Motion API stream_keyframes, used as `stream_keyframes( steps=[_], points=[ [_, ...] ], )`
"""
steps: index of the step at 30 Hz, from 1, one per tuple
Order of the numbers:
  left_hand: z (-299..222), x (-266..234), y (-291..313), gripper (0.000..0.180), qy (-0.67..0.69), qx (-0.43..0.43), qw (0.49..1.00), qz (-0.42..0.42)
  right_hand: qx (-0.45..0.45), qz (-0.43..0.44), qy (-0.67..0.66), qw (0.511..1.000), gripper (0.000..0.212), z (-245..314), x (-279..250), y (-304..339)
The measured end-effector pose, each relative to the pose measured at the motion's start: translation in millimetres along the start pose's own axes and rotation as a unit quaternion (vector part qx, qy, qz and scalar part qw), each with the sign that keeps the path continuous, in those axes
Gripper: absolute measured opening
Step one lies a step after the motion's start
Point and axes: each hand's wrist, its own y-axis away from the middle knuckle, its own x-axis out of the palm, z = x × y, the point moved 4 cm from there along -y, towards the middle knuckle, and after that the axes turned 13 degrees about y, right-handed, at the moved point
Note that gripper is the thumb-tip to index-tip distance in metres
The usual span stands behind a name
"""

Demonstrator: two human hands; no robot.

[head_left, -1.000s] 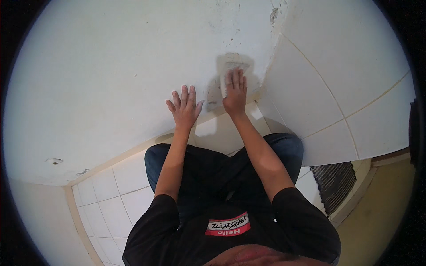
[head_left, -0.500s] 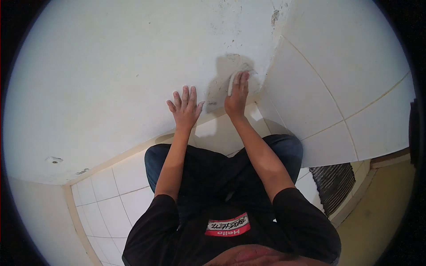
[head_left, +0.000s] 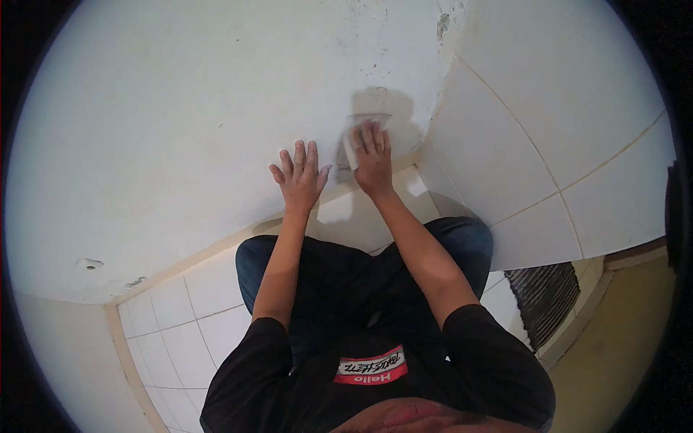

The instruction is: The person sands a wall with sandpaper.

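Observation:
My left hand (head_left: 300, 184) lies with fingers spread against the white wall (head_left: 180, 123). To its right, my right hand (head_left: 373, 164) presses a pale flat pad (head_left: 350, 153) to the wall, low down near the corner. The pad's light edge shows along the left side of that hand; my fingers cover most of it, and its exact kind is unclear. Slight motion blurs the fingertips. Around and above the pad there is a greyish rough patch (head_left: 372, 117), partly in the hand's shadow.
A wall of large white tiles (head_left: 527, 166) meets the painted wall at the right. White floor tiles (head_left: 170, 350) lie at the left, and a dark ribbed mat (head_left: 545, 303) at the right. A small hole (head_left: 89, 265) marks the wall at the lower left.
My right hand has slid left and slightly down along the wall with the pad, coming closer to my left hand. The left hand has stayed in place.

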Motion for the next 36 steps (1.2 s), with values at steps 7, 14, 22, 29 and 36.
stream_keyframes(
  steps=[7,14,22,29,36],
  points=[
    [4,2,2,0.075,-0.003,-0.007,1.0,-0.007,0.201,-0.071,-0.043,0.976,0.084,-44,-10,-11],
    [1,3,2,0.075,0.01,-0.004,1.0,-0.014,0.294,-0.094,-0.12,0.944,0.08,-47,6,-1],
    [3,1,2,0.075,0.006,-0.012,1.0,-0.009,0.063,-0.061,-0.072,0.994,0.074,3,-17,-15],
    [-1,-2,-1,0.077,-0.016,0.011,1.0,0.013,-0.07,0.024,-0.018,0.997,0.066,25,-5,0],
    [1,0,2,0.075,-0.002,0.0,1.0,-0.002,0.006,-0.017,0.028,0.999,0.067,-6,-5,-10]
  ],
)
